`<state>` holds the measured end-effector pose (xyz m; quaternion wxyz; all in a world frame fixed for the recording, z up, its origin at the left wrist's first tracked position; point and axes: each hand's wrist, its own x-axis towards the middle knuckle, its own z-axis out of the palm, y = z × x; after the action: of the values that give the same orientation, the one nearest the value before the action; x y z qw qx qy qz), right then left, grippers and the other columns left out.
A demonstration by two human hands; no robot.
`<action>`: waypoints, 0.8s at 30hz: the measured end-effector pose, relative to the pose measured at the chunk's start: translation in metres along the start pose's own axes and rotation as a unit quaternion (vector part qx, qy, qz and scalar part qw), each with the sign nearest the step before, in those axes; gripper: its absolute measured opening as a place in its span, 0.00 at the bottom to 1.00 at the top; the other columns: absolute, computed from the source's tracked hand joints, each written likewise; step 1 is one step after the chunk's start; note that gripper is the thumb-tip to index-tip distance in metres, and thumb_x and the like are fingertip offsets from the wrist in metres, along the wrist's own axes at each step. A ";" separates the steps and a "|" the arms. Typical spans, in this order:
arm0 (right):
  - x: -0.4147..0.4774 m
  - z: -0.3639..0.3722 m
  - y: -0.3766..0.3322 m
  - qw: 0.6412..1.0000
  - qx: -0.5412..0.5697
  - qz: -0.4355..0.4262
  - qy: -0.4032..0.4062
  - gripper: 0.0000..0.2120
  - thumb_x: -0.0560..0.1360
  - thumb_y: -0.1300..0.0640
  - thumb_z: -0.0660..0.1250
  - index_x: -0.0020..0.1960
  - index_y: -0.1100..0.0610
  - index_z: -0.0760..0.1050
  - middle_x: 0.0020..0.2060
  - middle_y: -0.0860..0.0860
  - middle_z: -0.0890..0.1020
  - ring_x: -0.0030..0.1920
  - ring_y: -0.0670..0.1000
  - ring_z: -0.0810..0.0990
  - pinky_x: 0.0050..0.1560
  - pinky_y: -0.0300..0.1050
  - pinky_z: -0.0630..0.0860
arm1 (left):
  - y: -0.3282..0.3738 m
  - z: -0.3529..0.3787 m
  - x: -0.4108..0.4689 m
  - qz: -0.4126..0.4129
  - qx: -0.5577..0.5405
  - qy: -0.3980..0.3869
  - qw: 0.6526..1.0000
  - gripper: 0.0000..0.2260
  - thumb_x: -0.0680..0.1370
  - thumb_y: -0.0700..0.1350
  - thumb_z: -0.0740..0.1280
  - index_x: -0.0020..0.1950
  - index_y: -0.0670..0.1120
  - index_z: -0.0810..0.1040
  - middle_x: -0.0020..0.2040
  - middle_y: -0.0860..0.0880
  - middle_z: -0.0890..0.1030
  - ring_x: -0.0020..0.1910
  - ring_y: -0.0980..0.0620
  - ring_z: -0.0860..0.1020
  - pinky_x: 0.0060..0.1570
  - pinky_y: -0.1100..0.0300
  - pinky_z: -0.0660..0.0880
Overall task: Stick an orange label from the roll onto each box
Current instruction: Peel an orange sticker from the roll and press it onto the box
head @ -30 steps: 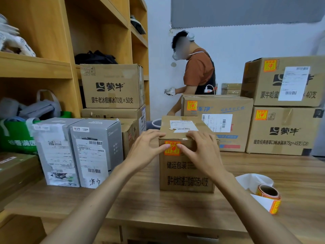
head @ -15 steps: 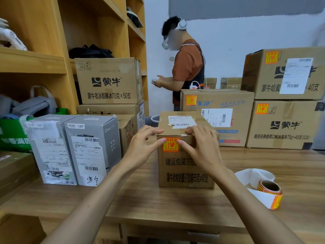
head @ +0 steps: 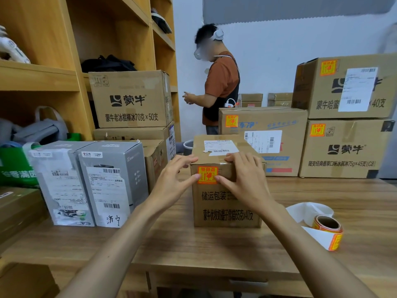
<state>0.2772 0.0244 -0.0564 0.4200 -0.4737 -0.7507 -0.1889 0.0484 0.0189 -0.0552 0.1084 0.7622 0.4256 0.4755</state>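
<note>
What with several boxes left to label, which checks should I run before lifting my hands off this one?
1. Orange label sits on the front of the box, near the top: ok.
2. Left hand and right hand press it with their thumbs, one at each side: ok.
3. Label edges flat: cannot tell, the thumbs cover them.
4. Roll lies on the table to the right, a label showing on its loose strip: ok.
5. Grey boxes at left carry an orange label: not ok, none on the faces shown.
</note>
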 end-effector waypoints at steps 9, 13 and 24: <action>-0.001 -0.001 0.001 0.999 -0.029 -0.015 -0.013 0.28 0.67 0.38 0.73 0.59 0.54 0.73 0.55 0.49 0.79 0.55 0.52 0.75 0.57 0.44 0.62 | -0.005 -0.001 -0.002 0.013 0.042 -0.028 0.999 0.28 0.75 0.52 0.75 0.73 0.60 0.69 0.70 0.62 0.70 0.65 0.62 0.71 0.66 0.46 0.73; -0.002 0.000 0.002 0.999 -0.040 -0.020 -0.019 0.30 0.67 0.36 0.73 0.60 0.54 0.72 0.56 0.49 0.79 0.56 0.52 0.74 0.59 0.45 0.62 | -0.006 0.001 -0.002 0.022 0.056 -0.023 0.998 0.29 0.75 0.51 0.74 0.73 0.60 0.69 0.71 0.61 0.70 0.64 0.61 0.72 0.66 0.45 0.73; -0.006 -0.040 0.027 0.999 0.016 -0.016 -0.045 0.23 0.75 0.37 0.62 0.64 0.49 0.74 0.69 0.46 0.73 0.69 0.47 0.69 0.69 0.43 0.58 | -0.009 -0.014 -0.006 0.027 0.098 -0.036 0.994 0.27 0.79 0.51 0.70 0.76 0.61 0.66 0.76 0.61 0.67 0.74 0.61 0.63 0.73 0.41 0.66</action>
<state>0.3202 0.0074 -0.0416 0.3901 -0.4625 -0.7796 -0.1617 0.0307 0.0167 -0.0567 0.0349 0.7970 0.4453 0.4066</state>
